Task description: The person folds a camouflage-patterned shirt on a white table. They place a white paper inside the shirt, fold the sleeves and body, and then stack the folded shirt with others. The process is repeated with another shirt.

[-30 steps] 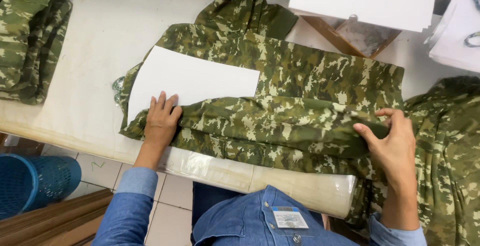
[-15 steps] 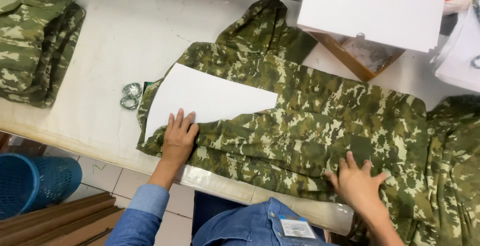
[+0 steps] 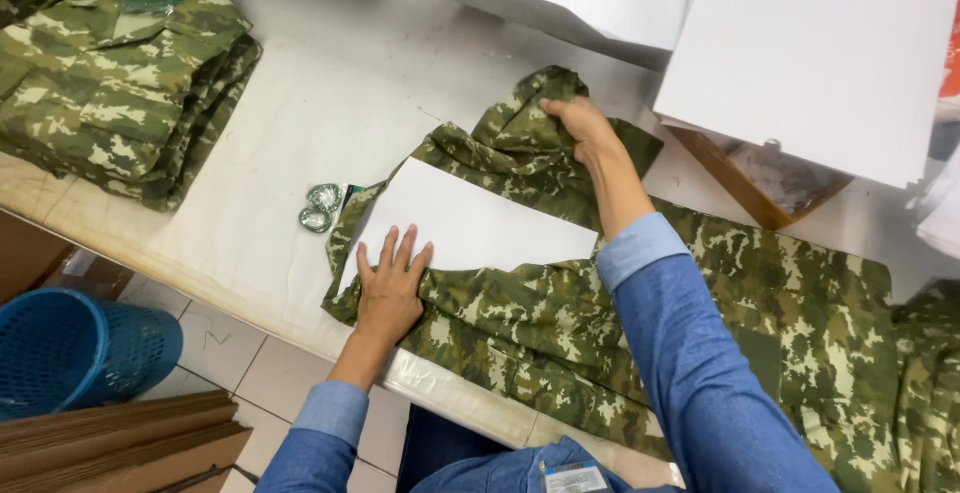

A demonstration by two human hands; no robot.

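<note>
Camouflage shirt [image 3: 600,333] lies spread near the table's [image 3: 330,103] front edge, hanging slightly over it. Head view: I see the left hand [image 3: 388,288] flat and unclenched, pressing the white cardboard sheet [image 3: 470,228] onto the shirt. Right hand [image 3: 578,128] grips the shirt's far end, fingers closed on the cloth. Folded camouflage stack [image 3: 120,83] sits at the left edge; metal clips [image 3: 320,208] just beside the shirt.

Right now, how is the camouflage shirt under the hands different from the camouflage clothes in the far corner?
The green camouflage garment being worked on lies spread out with a white card sheet on it; the folded camouflage stack is compact and has none. The left hand and right hand touch the garment; nobody touches the stack. Both share the pattern and the white table.
</note>
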